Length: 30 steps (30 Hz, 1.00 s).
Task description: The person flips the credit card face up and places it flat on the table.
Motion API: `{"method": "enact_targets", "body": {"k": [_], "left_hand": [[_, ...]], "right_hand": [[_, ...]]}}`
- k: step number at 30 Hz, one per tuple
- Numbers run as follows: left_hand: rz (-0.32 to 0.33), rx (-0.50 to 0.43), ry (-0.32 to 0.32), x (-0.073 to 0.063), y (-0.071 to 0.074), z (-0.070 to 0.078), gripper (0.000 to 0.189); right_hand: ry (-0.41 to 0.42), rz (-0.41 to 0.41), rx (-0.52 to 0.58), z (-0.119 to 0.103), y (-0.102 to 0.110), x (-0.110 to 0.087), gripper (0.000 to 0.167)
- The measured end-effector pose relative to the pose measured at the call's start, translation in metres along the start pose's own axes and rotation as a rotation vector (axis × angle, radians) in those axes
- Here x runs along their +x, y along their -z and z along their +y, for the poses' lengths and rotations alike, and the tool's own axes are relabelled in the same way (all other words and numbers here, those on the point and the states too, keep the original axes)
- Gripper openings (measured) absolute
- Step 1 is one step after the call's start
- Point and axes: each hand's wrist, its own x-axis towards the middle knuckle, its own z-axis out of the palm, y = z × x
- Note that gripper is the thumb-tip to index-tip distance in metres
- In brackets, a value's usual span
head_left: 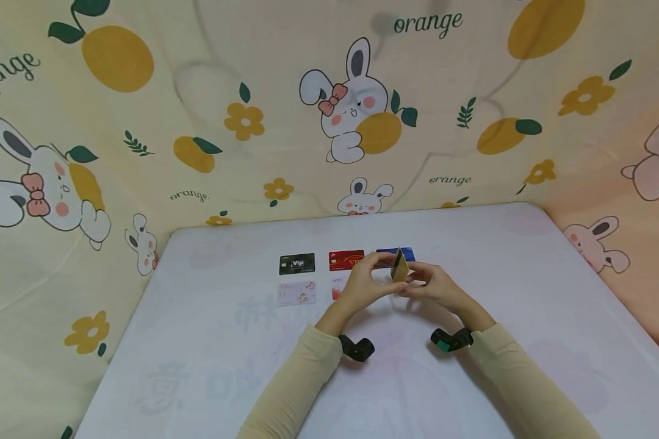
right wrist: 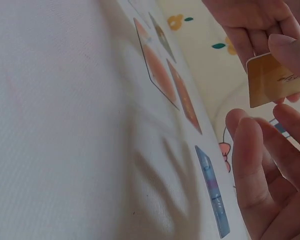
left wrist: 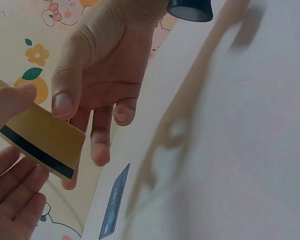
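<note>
A gold card [head_left: 399, 268] is raised over the table, pinched by my left hand [head_left: 367, 281] between thumb and fingers. Its dark-striped back shows in the left wrist view, and the right wrist view shows its gold face with script lettering. My right hand [head_left: 436, 285] is beside the card's right edge, its thumb [left wrist: 63, 105] and fingers spread around one corner. Behind the hands lies a blue card [head_left: 406, 252], partly covered in the head view. To its left is a red card [head_left: 340, 260]; a pale card with red print [head_left: 337, 289] shows partly past my left hand.
A black Vip card [head_left: 297, 264] and a pale pink card [head_left: 296, 294] lie farther left on the white tabletop [head_left: 198, 341]. A printed curtain [head_left: 285, 55] with rabbits and oranges hangs behind the table's back edge. Both wrists wear dark cameras.
</note>
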Motion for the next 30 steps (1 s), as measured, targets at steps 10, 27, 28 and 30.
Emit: {"method": "enact_targets", "body": {"k": [10,27,28,30], "left_hand": [[-0.009,-0.043,0.017,0.001,0.0,-0.003,0.058],[0.016,-0.042,-0.04,0.0,0.01,0.003,0.062],[0.013,-0.041,-0.04,0.0,0.01,0.003,0.063],[0.012,-0.036,-0.044,0.001,0.011,0.002,0.063]], "right_hand": [[0.0,-0.021,0.015,0.0,0.0,0.0,0.053],[-0.06,-0.013,-0.066,0.0,0.005,-0.003,0.053],[-0.061,-0.009,-0.066,0.0,0.006,-0.004,0.053],[-0.058,-0.004,-0.07,0.001,0.007,-0.004,0.054]]}}
